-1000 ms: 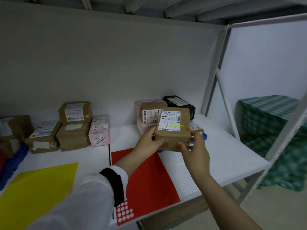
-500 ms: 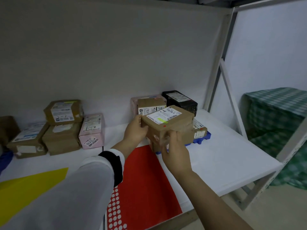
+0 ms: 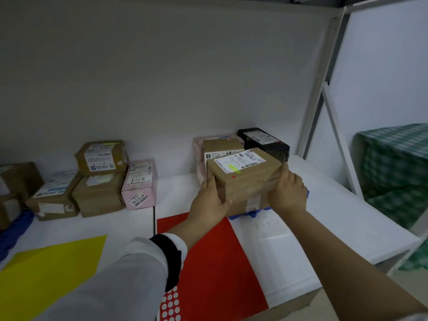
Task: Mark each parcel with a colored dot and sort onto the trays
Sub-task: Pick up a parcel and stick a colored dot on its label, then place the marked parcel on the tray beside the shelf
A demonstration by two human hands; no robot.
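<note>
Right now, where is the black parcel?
In the head view, the black parcel sits at the back right of the shelf, by the wall, just behind the brown box being held.

The table [image 3: 335, 205] lies bare toward its right edge — bounded there by the slanted frame brace [image 3: 341, 140]. Along the back edge, the left parcel cluster [image 3: 99, 195] and right parcel stack [image 3: 264, 141] leave an open gap between.

— How are the arms held?
— Both are stretched forward.
— And the hands?
— The left hand [image 3: 209, 200] and the right hand [image 3: 287, 191] are curled round the ends of a brown parcel [image 3: 245, 181].
</note>
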